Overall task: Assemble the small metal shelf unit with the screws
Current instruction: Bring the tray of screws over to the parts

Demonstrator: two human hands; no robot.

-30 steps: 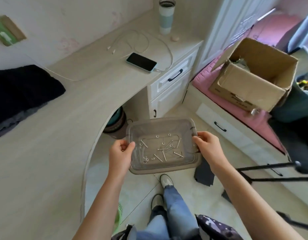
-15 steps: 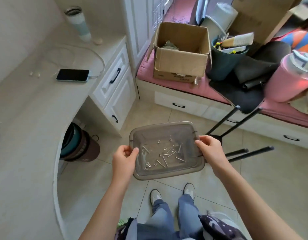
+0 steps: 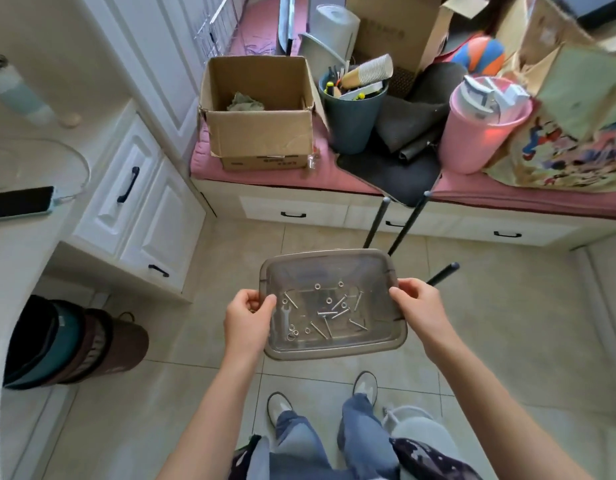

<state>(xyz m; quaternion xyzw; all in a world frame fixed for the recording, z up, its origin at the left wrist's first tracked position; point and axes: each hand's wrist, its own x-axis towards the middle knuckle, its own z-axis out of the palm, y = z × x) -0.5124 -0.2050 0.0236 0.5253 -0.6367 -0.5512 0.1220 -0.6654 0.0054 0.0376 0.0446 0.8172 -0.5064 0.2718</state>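
I carry a clear grey plastic tray (image 3: 334,261) level in front of me, above the tiled floor. My left hand (image 3: 248,317) grips its left rim and my right hand (image 3: 419,308) grips its right rim. Loose in the tray lie several silver screws (image 3: 334,311), several washers and nuts (image 3: 329,300), and a small flat wrench (image 3: 285,317). Black metal legs (image 3: 408,223) stick up behind the tray, partly hidden by it.
A curved pale desk (image 3: 8,244) with a phone (image 3: 19,203) stands at the left, white drawers (image 3: 126,199) beside it. A pink-cushioned bench (image 3: 327,174) ahead holds an open cardboard box (image 3: 261,109), a dark bucket (image 3: 355,116) and a pink bucket (image 3: 479,133). A bin (image 3: 67,344) sits under the desk.
The view has swung right, away from the desk and toward the bench. Both hands keep the same hold on the tray, which stays level with its screws.
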